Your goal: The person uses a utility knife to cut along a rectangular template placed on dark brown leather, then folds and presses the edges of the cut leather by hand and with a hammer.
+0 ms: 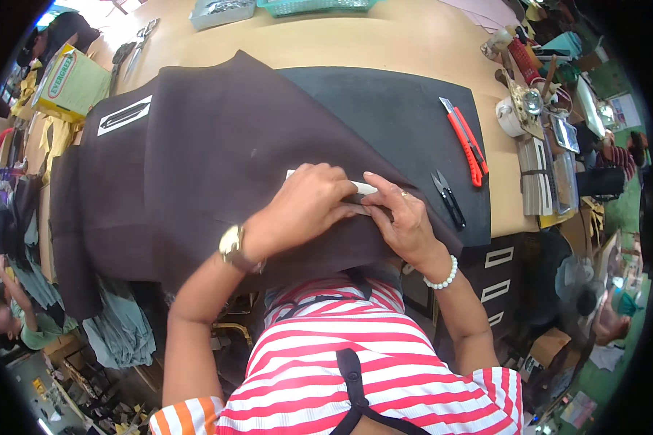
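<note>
A large dark brown fabric piece [210,152] lies spread over the wooden table [384,43] and hangs off its near edge. My left hand [305,206] presses on the fabric near the front edge, its fingers closed on a thin white strip [364,188] that lies across the cloth. My right hand [403,214] rests flat beside it, fingers pinching a fold of the fabric. The two hands touch at the fingertips. A white rectangular label [125,115] is on the fabric at the far left.
A black cutting mat [413,116] lies under the fabric's right side, bearing a red utility knife [463,141] and small black snips [448,197]. Tools and boxes crowd the table's right edge [537,138]. A green-and-yellow box [69,80] and scissors [141,40] sit far left.
</note>
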`<state>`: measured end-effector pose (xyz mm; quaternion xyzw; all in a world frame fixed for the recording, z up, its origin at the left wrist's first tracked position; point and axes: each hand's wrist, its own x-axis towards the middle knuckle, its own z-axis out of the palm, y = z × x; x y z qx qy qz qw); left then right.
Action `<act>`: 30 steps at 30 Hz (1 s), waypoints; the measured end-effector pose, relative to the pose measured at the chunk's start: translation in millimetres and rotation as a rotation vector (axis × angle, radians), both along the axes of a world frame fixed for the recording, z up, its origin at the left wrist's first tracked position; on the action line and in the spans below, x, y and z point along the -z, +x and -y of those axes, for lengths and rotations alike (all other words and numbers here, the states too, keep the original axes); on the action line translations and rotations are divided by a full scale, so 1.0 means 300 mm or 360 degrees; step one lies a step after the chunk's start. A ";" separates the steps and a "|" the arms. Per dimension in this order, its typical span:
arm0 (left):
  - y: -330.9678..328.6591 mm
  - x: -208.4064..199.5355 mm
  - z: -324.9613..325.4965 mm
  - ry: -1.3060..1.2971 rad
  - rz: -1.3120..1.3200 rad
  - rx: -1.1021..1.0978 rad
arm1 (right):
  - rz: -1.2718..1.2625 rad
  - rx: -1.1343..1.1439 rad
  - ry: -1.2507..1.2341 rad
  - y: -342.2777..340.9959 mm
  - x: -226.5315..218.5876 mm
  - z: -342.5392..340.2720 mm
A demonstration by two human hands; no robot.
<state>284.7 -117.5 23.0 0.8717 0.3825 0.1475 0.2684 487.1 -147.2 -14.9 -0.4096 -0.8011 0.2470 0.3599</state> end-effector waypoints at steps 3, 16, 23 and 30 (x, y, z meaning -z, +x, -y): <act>-0.016 0.035 -0.074 -0.0349 0.0151 0.0107 | 0.0017 0.0016 0.0094 -0.002 0.017 0.005; -0.112 0.095 0.003 0.0094 0.0314 0.0052 | 0.0362 -0.0201 0.0436 0.108 -0.011 0.042; -0.108 0.098 -0.002 0.0217 0.0358 0.0117 | 0.0233 0.0281 -0.0275 0.076 -0.064 0.041; -0.110 0.103 -0.003 0.0242 0.0412 0.0118 | 0.0677 0.0408 0.0117 0.047 -0.028 0.011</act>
